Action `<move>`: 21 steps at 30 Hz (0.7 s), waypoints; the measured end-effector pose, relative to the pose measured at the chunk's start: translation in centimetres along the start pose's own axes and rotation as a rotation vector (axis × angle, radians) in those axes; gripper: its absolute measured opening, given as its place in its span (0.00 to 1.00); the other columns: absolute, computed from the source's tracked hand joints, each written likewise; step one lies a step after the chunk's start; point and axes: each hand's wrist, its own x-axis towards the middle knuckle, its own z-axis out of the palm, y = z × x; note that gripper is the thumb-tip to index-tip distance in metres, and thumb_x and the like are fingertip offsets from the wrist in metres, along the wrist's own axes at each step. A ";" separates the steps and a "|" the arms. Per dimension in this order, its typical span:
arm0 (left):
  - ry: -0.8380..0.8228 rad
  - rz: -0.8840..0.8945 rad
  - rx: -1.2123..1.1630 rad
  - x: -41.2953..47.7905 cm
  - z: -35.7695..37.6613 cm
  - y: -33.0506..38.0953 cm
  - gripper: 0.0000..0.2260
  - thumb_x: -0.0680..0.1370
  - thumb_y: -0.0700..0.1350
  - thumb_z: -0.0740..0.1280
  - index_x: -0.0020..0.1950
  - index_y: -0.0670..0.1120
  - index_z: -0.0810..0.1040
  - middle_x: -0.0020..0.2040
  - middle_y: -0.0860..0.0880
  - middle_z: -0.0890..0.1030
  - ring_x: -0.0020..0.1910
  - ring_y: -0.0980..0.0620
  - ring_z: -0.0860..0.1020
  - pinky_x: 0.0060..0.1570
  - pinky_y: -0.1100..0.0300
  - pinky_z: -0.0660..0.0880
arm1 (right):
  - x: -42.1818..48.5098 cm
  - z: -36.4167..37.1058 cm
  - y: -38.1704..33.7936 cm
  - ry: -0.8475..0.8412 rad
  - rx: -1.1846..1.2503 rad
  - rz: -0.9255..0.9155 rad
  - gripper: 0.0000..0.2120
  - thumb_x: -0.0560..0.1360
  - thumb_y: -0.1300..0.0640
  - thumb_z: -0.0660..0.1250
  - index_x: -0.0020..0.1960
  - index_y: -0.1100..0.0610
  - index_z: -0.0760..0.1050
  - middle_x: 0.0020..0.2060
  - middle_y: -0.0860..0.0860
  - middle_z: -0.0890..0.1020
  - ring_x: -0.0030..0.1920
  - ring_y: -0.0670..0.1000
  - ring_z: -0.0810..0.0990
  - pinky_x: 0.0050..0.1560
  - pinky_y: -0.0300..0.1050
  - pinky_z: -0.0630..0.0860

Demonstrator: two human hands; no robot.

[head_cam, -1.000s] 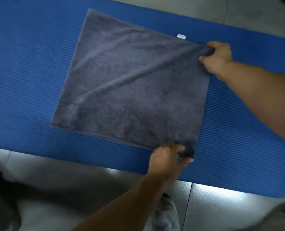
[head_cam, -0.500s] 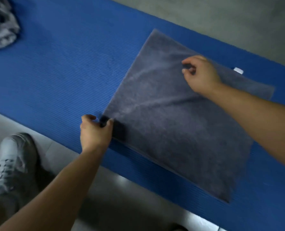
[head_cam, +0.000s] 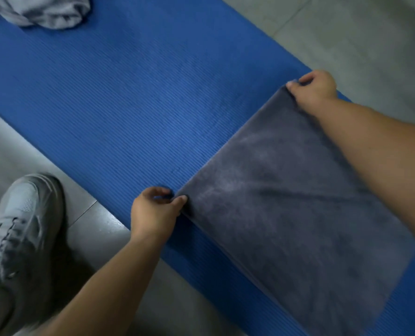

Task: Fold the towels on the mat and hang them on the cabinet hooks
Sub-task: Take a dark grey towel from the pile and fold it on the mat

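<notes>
The dark grey towel (head_cam: 298,214) lies flat on the right part of the blue mat (head_cam: 128,105), its left edge running from the mat's near side to its far side. The left hand (head_cam: 153,212) holds the towel's corner nearest the mat's near edge: thumb and fingers (head_cam: 181,199) are curled and pinch the cloth. The right hand (head_cam: 315,93) holds the corner at the mat's far edge, its fingers (head_cam: 305,80) curled round the fabric. Both corners are gripped; neither hand is slack. Along the towel's near side a doubled line shows, which suggests at least one fold is made, though the layer count cannot be confirmed. Assessment: folding of this towel is in progress, not complete. A second, light grey towel (head_cam: 46,13) lies crumpled at the mat's far left end, unfolded. No cabinet or hooks are in view; hanging is not yet begun for either towel. A grey shoe (head_cam: 24,214) stands on the floor (head_cam: 359,32) just off the mat's near edge.
</notes>
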 end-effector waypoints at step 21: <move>0.172 0.395 -0.392 4.2 -8.3 5.6 0.07 0.79 0.46 0.72 0.45 0.43 0.79 0.39 0.47 0.81 0.40 0.52 0.79 0.47 0.52 0.79 | 1.7 0.3 -14.2 -0.114 0.946 0.056 0.09 0.76 0.53 0.72 0.45 0.54 0.72 0.33 0.50 0.80 0.33 0.46 0.81 0.37 0.40 0.78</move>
